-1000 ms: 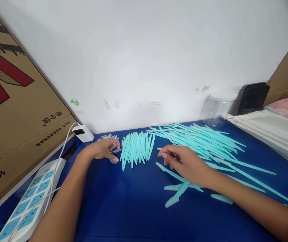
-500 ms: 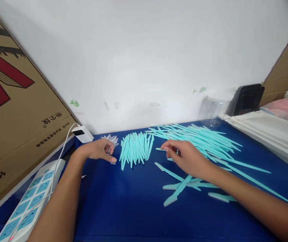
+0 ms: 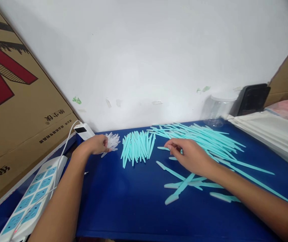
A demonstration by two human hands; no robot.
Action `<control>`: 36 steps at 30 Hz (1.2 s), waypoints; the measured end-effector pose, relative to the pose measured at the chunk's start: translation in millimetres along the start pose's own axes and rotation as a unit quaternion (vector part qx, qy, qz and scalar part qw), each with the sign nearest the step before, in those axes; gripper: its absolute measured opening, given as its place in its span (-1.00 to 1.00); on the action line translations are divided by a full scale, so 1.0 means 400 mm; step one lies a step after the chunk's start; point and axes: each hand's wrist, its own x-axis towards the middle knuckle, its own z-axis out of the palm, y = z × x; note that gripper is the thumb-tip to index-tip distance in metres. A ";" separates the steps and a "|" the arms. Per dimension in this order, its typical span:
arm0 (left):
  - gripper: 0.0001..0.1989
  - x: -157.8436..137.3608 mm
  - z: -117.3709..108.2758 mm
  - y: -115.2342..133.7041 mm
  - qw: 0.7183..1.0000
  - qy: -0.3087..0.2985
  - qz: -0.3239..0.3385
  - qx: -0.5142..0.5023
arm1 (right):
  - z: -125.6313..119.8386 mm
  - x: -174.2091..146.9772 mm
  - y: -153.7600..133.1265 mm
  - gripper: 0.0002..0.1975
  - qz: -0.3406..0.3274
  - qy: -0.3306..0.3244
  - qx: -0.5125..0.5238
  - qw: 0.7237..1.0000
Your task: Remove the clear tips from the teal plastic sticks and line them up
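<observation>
My left hand (image 3: 98,144) is at the pile of small clear plastic caps (image 3: 113,140), its fingers and thumb curled in on one at the pile's left edge. My right hand (image 3: 188,153) hangs over the turquoise eyebrow razors, its thumb and fingertips pinched together; whatever lies between them is too small to make out. Just behind those fingertips is a single razor (image 3: 161,148). Between my hands, a tight row of razors (image 3: 135,148) lies side by side. Several loose razors (image 3: 181,191) lie crossed below my right hand.
A large heap of razors (image 3: 204,137) spreads at the back right. Behind it stand a clear jar (image 3: 220,109) and a black case (image 3: 253,99). White bags (image 3: 280,134) line the right edge. A power strip (image 3: 33,198), white device (image 3: 84,131) and cardboard box (image 3: 28,101) are left.
My left hand has moved back to the clear caps, and its spread thumb and finger have closed in. My right hand has stayed almost in place. The view has shifted slightly.
</observation>
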 end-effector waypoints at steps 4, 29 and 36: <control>-0.75 -0.012 0.003 0.051 0.993 0.105 0.044 0.019 | -0.012 -0.015 -0.007 -0.58 -0.007 -0.091 -0.045 0.995; -0.59 -0.056 0.093 0.263 0.912 0.315 0.262 -0.022 | -0.036 -0.044 -0.010 -0.75 -0.028 -0.244 -0.042 0.968; -0.51 -0.076 0.115 0.297 0.902 0.280 0.324 -0.057 | -0.013 -0.049 -0.024 -0.73 -0.108 -0.203 -0.082 0.970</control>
